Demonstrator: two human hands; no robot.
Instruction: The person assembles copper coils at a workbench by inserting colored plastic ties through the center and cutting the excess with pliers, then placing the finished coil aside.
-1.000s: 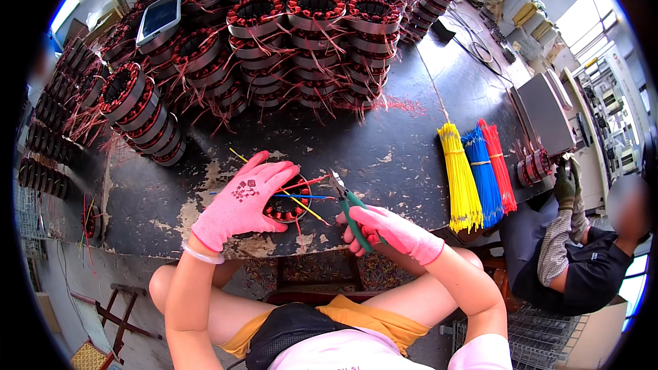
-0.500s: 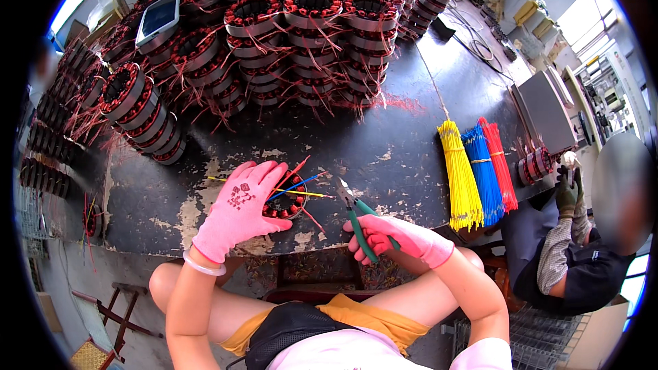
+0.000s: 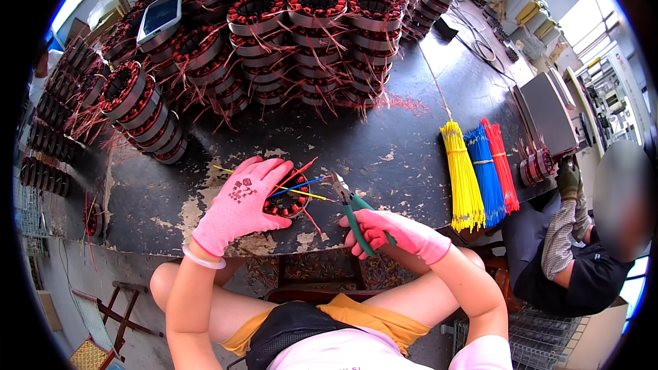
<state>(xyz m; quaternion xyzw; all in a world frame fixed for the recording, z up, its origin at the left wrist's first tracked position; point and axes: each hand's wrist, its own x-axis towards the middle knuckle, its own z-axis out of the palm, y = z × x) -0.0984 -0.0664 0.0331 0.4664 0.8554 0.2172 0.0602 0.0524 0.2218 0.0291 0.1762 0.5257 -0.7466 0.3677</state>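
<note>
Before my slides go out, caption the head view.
Pink-gloved left hand on a round, red-wound metal ring; right hand holding green-handled metal pliers.

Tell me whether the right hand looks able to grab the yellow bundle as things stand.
Probably not without freeing its grip: the right hand holds pliers. The way itself looks open, though; the yellow bundle lies to that hand's right, with nothing visible standing between them.

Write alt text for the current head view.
A person's pink-gloved left hand lies over a wire-wound ring crossed by yellow and blue wires; the right hand holds green-handled pliers beside it. Stacked rings stand behind on a dark, worn table.
</note>
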